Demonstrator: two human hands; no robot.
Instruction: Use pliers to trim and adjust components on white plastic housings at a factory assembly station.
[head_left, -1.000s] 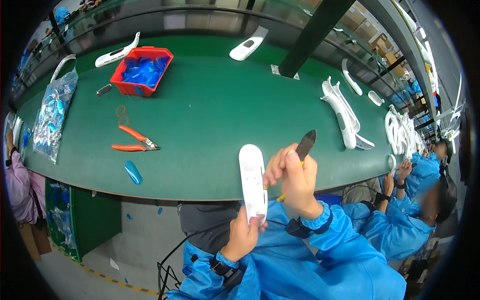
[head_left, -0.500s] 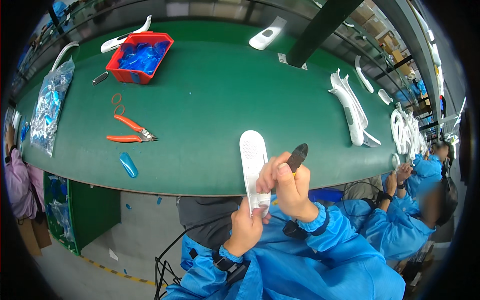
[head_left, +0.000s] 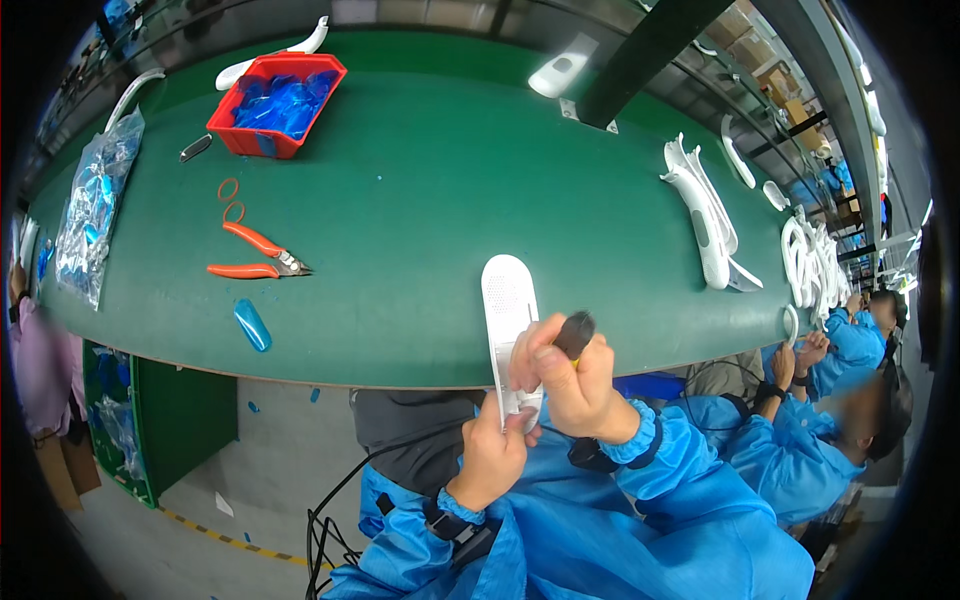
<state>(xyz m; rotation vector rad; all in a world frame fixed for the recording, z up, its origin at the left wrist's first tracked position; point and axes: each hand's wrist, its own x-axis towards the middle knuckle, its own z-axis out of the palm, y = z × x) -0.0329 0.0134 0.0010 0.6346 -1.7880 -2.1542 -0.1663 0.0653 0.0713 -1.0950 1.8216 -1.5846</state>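
Observation:
My left hand (head_left: pixel 492 450) is closed round the lower end of a long white plastic cover (head_left: pixel 508 290). The cover has a rounded top with rows of tiny holes and overhangs the bench's front edge. My right hand (head_left: pixel 575 385) is closed on a hand tool with a black-and-yellow handle (head_left: pixel 575 334); its working end is hidden behind my fingers. Those fingers lie against the cover's right side, just above my left hand. To the left on the bench are orange-handled cutting pliers (head_left: pixel 262 258) with jaws apart, and a glossy blue oblong piece (head_left: pixel 252 325).
A red bin (head_left: pixel 275 105) of blue film pieces and a clear bag of parts (head_left: pixel 98 210) stand at the far left. White curved shells (head_left: pixel 705 220) lie to the right, before a pile of white rings (head_left: pixel 812 262). A dark post (head_left: pixel 645 65) rises behind. Co-workers sit at right.
My right hand has tipped and lowered the tool's handle slightly to the left. My left hand keeps its hold on the cover. The whole view has shifted a little.

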